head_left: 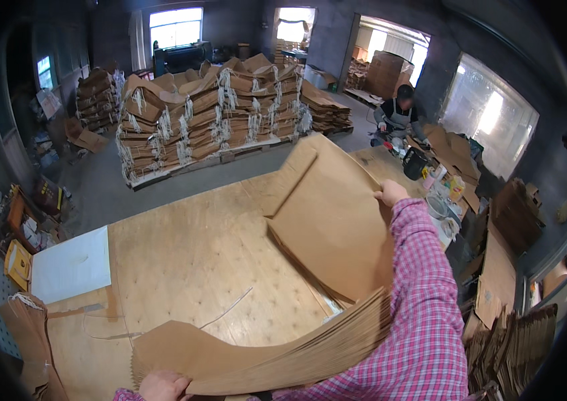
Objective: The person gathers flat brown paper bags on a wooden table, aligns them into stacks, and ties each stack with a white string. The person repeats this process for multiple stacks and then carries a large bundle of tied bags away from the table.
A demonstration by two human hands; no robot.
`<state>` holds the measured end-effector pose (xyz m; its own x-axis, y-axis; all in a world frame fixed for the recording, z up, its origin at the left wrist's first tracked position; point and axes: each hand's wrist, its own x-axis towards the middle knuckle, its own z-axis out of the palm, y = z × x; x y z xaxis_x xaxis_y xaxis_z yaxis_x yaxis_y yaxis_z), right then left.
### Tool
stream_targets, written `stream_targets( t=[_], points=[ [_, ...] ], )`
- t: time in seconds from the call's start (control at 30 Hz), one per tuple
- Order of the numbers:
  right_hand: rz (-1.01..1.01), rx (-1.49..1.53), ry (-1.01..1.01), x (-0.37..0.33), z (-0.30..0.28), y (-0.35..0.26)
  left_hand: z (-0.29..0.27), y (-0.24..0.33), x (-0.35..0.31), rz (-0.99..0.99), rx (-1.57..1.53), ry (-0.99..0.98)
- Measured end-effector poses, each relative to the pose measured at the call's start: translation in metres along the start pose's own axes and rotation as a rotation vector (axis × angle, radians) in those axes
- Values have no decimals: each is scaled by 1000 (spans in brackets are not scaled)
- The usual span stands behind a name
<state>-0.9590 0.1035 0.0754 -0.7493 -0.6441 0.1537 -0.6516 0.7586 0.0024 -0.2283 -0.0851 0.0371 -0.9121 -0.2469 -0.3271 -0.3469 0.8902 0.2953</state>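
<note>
My right hand [392, 192] is closed on the edge of a brown kraft paper bag [337, 214] with a folded flap at its far left end. The bag stands tilted above the table, and my forearm hides part of its right side. Close to me, a thick stack of brown kraft paper bags [263, 361] curves from the lower left up to the right, its many layered edges showing. At the near left corner of that stack, my left hand [163, 386] grips the edge, its fingers partly hidden. Both rest over a plywood table [190, 267].
A white board [71, 265] lies on the table's left side, near a yellow object [19, 265]. A thin strip [227, 307] lies mid-table. Beyond stands a pallet piled with tied brown bundles [210, 113]. Another person [400, 117] sits at far right, near a black bucket [415, 163].
</note>
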Motion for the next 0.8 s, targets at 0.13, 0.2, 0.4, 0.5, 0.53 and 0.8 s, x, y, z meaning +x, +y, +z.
stream_targets(
  t=[0.13,0.2,0.4,0.5,0.53,0.8],
  points=[
    [112,-253,101,-7,55,-62,-1,5,4,67,-66,172],
    [-115,188,-317,-24,57,-152,4,4,3,84,-72,243],
    [-1444,505,-891,-266,6,-295,19,3,-4,60,-13,273],
    [-1393,419,-644,-312,-5,-323,11,4,3,6,3,190],
    [-1310,507,-716,-316,-6,-332,6,5,5,-19,1,151],
    [-1374,88,-838,-309,-3,-363,87,91,-89,-64,-139,660]
  ],
)
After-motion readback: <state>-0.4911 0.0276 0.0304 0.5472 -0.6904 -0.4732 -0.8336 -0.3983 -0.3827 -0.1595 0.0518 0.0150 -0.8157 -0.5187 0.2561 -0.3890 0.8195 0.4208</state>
